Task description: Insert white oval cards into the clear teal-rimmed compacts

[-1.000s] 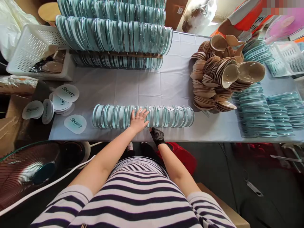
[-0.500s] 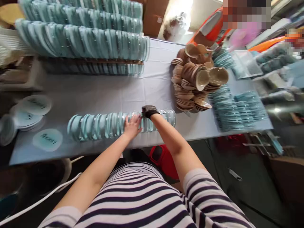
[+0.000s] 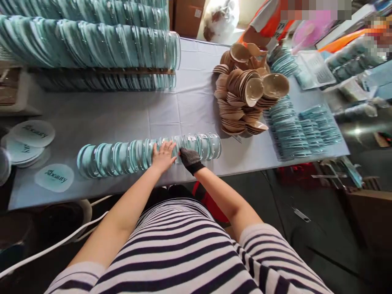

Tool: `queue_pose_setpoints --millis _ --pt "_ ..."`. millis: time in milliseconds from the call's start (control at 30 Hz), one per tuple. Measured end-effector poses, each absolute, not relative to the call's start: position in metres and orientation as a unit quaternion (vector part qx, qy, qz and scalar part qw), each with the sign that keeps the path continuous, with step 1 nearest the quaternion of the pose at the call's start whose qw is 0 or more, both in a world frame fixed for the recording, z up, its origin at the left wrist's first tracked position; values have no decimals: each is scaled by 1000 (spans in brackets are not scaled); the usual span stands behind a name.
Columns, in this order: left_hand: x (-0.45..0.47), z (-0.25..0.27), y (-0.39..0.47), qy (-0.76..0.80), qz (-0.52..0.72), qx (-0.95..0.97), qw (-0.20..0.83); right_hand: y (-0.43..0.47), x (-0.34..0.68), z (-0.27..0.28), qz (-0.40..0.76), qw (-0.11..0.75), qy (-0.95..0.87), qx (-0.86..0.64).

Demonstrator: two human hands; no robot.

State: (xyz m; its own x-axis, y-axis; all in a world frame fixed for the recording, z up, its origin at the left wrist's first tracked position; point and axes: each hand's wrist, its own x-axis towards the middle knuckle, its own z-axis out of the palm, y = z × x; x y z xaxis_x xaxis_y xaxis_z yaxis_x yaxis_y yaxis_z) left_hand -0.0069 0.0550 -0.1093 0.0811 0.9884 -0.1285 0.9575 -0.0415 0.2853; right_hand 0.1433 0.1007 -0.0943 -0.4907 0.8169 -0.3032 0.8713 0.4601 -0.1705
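Observation:
A long row of clear round plastic packs with pale teal discs inside point(image 3: 121, 157) stands on edge along the near side of the table. My left hand point(image 3: 164, 156) is bare and lies over the middle of this row, fingers spread, touching the tops. Just to its right, my right hand point(image 3: 190, 159) wears a dark knitted glove. Its fingers are curled together against the near side of the row; what they hold, if anything, is hidden. At the left, flat discs printed with "Beauty" point(image 3: 54, 178) lie on the table.
Tall rows of similar teal packs point(image 3: 101, 45) fill the back left. Stacked brown scoop-shaped pieces point(image 3: 237, 102) stand right of centre, beside piles of teal packs point(image 3: 289, 130). A person in orange point(image 3: 266, 18) is behind the table. A white cable point(image 3: 55, 249) runs below at left.
My right hand has drawn back from over the top of the row to its near side. The left hand stays on the row. The whole view has shifted slightly.

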Motion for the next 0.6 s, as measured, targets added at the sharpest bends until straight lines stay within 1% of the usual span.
queue_pose_setpoints --millis 100,200,333,433,533,567,600 --pt "-8 -107 56 677 46 717 159 60 154 -123 -187 115 812 541" --pt "-8 -108 56 675 48 717 167 45 157 -152 -208 146 787 562" --pt "-13 -110 58 677 55 713 174 42 165 -172 -218 131 791 557" --pt "-16 -111 57 678 55 711 178 49 180 -158 -206 86 803 553" --pt "-9 -108 56 672 60 718 170 81 193 -120 -141 2 799 584" --pt "-3 -108 56 666 67 724 164 98 194 -106 -118 -8 795 595" --pt "4 -107 58 658 74 732 159 117 193 -92 -103 4 791 603"
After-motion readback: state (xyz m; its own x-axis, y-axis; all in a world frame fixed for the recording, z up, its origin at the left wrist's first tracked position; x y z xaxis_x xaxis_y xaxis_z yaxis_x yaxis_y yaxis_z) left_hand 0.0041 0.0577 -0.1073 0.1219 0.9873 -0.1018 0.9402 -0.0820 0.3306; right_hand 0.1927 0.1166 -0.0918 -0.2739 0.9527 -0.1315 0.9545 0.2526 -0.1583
